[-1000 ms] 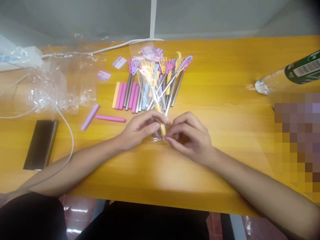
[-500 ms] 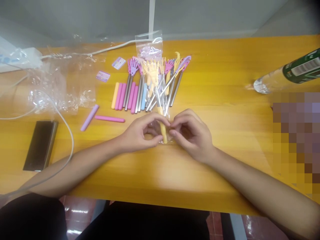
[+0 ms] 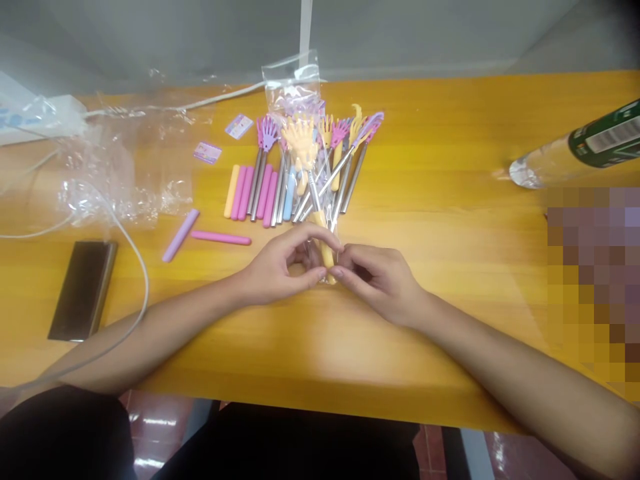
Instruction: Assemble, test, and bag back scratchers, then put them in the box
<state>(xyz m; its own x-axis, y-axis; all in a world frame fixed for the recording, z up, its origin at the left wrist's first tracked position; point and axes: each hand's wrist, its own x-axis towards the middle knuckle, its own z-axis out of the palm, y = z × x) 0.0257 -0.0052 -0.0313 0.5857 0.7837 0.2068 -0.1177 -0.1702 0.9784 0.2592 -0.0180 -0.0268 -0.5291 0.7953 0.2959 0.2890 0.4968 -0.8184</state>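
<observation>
Left of centre, the left hand [image 3: 273,267] holds the bagged handle [image 3: 325,250] between thumb and forefinger. Mid-frame, the yellow back scratcher [image 3: 313,190] lies in a clear bag [image 3: 293,83], probably light and stiff, the film slippery; the handle seems the surest hold. Right of it, the right hand [image 3: 383,280] touches the bag's edge, its pinch unclear.

The clear plastic bag [image 3: 293,80] now stretches farther beyond the fingered head of the yellow back scratcher [image 3: 300,143] than it did a second ago. Below that head, the left hand's [image 3: 280,263] thumb has dropped to near the back scratcher's handle end. The right hand [image 3: 375,280] has flattened, its knuckles lower, and its thumb, apart half a second ago, meets the handle's right side.
</observation>
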